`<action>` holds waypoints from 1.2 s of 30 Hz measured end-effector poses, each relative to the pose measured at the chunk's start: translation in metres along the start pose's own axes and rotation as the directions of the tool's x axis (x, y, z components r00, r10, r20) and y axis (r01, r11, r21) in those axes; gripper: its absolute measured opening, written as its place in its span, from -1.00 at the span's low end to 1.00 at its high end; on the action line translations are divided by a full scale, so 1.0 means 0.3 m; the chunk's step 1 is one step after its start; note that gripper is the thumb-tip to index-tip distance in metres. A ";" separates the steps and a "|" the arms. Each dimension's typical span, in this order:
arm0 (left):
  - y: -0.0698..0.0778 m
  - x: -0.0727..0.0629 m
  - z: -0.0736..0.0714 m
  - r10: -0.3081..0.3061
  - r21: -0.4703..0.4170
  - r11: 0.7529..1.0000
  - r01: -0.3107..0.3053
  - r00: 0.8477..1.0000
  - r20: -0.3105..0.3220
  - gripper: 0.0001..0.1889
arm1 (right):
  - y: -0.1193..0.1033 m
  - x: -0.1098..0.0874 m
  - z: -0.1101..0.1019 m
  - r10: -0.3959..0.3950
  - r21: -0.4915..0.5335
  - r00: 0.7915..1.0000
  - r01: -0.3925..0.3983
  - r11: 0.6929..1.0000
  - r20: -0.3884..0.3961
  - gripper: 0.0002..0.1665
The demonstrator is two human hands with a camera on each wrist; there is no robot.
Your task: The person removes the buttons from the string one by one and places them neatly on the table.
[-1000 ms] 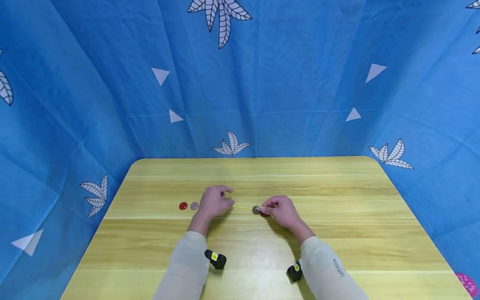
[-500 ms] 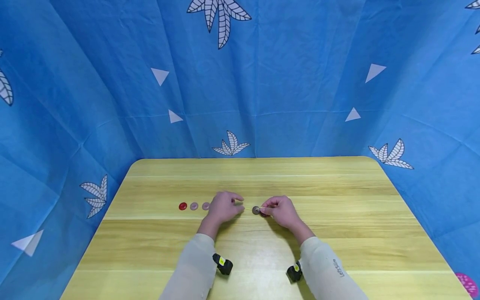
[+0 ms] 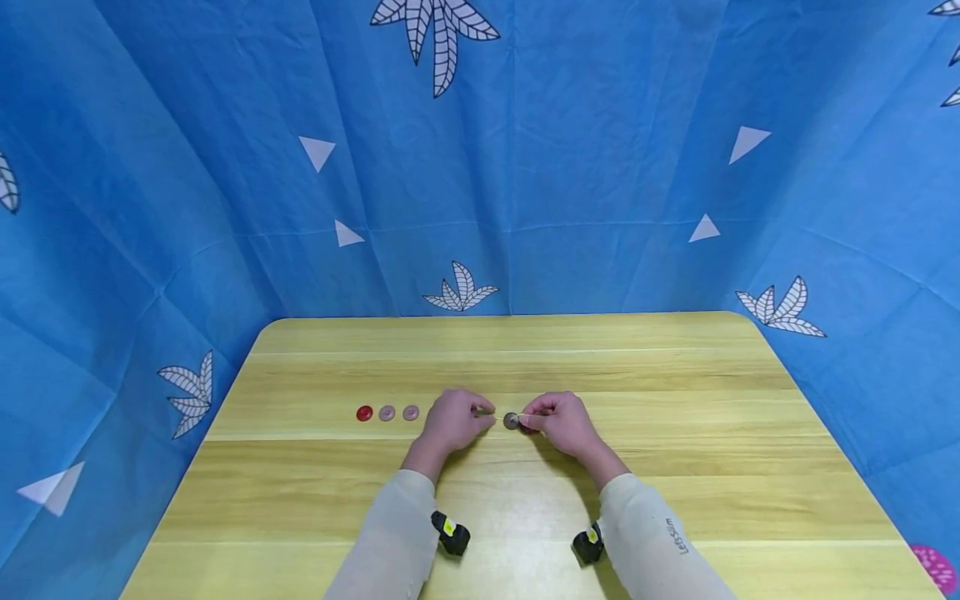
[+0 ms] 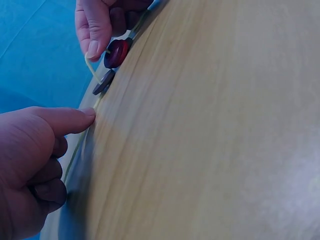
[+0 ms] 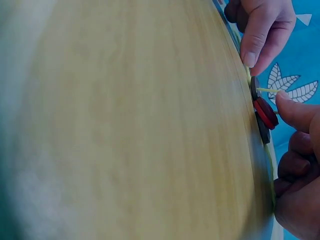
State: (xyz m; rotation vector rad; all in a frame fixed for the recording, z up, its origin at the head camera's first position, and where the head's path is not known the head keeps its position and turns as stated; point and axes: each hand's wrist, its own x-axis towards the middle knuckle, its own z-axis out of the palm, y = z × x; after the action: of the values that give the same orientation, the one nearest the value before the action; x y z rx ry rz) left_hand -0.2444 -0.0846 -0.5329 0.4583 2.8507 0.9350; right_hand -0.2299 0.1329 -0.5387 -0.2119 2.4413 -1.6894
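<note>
Just left of the table's middle, my left hand (image 3: 453, 419) pinches a yellow string (image 5: 270, 90) between thumb and index finger, close to a grey-brown button (image 3: 512, 421). My right hand (image 3: 564, 423) pinches the string on the other side, where it rises out of that button. A dark red button (image 4: 116, 54) sits against the grey one, under my right fingertips. Past it, the right wrist view shows another dark button (image 5: 262, 129) on edge. The string runs on beneath both hands, partly hidden by them.
A red button (image 3: 364, 413) and two pinkish buttons (image 3: 387, 412) lie in a row left of my left hand. The wooden table (image 3: 675, 517) has rounded far corners, and a blue patterned cloth (image 3: 585, 183) hangs behind it.
My left hand has slid right along the string towards the grey-brown button, uncovering the second pinkish button. My right hand has stayed where it was, keeping its pinch.
</note>
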 end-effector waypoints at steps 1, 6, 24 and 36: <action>0.001 -0.001 0.001 0.000 0.007 1.000 0.000 1.000 -0.003 -0.88 | 0.000 0.000 0.000 0.000 0.001 1.000 0.000 1.000 -0.001 -0.94; 0.005 -0.002 0.009 0.035 0.059 0.998 -0.035 0.999 -0.011 -0.93 | -0.002 0.000 0.000 0.005 0.005 1.000 -0.005 1.000 -0.006 -0.94; 0.017 0.002 0.033 0.075 -0.015 0.997 -0.077 0.991 -0.111 -0.86 | 0.003 0.000 0.001 -0.011 -0.005 1.000 0.011 1.000 -0.001 -0.95; 0.024 -0.007 0.010 0.086 -0.203 0.973 -0.109 0.989 -0.119 -0.96 | 0.004 0.001 0.000 -0.021 0.000 1.000 0.021 1.000 0.003 -0.95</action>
State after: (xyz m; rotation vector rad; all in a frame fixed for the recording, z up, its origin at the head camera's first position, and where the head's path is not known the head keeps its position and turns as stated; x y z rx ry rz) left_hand -0.2401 -0.0782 -0.5311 0.5437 2.8020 1.3009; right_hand -0.2301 0.1331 -0.5397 -0.2402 2.4458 -1.6961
